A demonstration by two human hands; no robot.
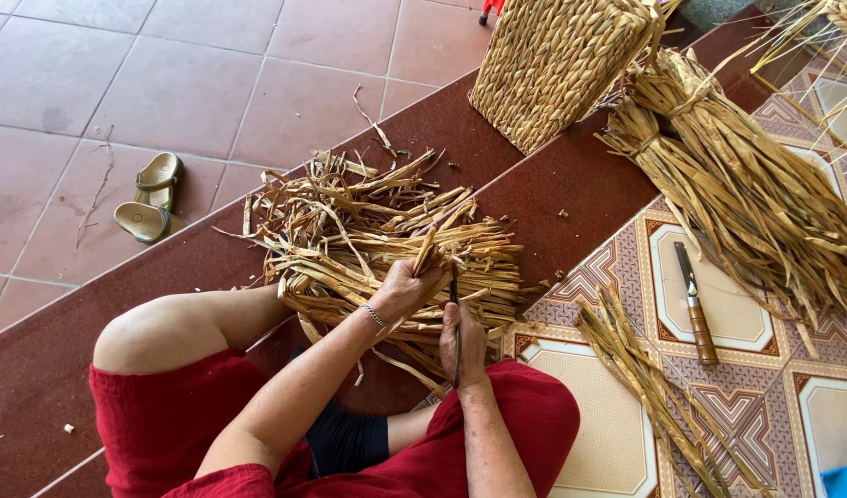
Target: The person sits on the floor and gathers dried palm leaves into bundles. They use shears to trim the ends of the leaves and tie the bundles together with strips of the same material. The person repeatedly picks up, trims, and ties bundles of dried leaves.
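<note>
I am holding a dried reed strip [424, 251] in my left hand [403, 288], my fingers closing around its lower end; its long axis is running up and slightly to the right, away from me, the free tip pointing toward the woven basket [557, 65]. My right hand [464, 339] is gripping a thin dark blade [455, 318], fingers wrapped tight; the blade is standing nearly straight up and down in view, its tip just beside the strip.

Under my hands one loose heap of strips [368, 231] is lying on the dark red step [553, 184], flat, stiff, straw-coloured, many curling and splitting at the ends. To the right two tied bundles [737, 184] are fanning out toward the lower right, and one slim bunch [654, 387] is lying diagonally on the patterned tile floor [617, 443]. One knife [695, 304] with a wooden handle is resting on the tiles, blade pointing away from me. The basket is tightly plaited, boxy and golden. Two pale sandals [151, 198] are sitting on the smooth reddish tiles at the left.
</note>
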